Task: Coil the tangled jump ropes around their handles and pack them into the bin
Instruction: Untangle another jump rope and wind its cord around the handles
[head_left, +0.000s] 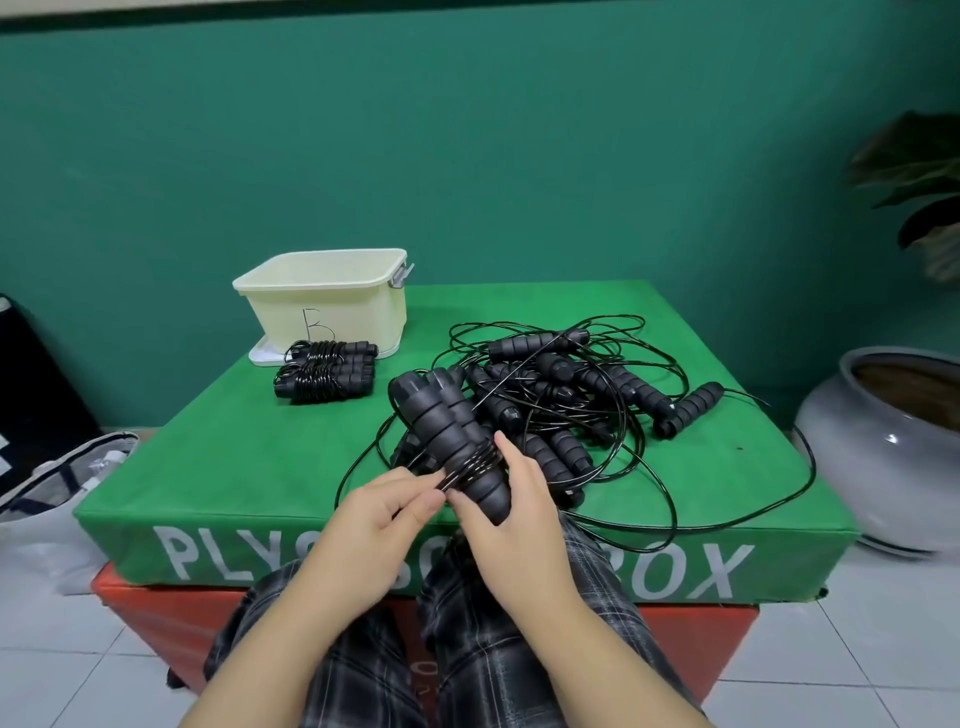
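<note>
Your right hand (511, 512) curls its fingers (506, 447) round a pair of black handles (452, 441), while your left hand (382, 512) pinches the cord (470, 467) wound about them. Behind lies the tangled pile of jump ropes (571, 400) on the green bench (249, 447). Two coiled ropes (327, 371) rest just before the cream bin (324, 296).

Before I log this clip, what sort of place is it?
Probably a home or small gym corner: a green plyo box serves as table, on white floor tiles, with a grey ceramic pot beside it.
</note>
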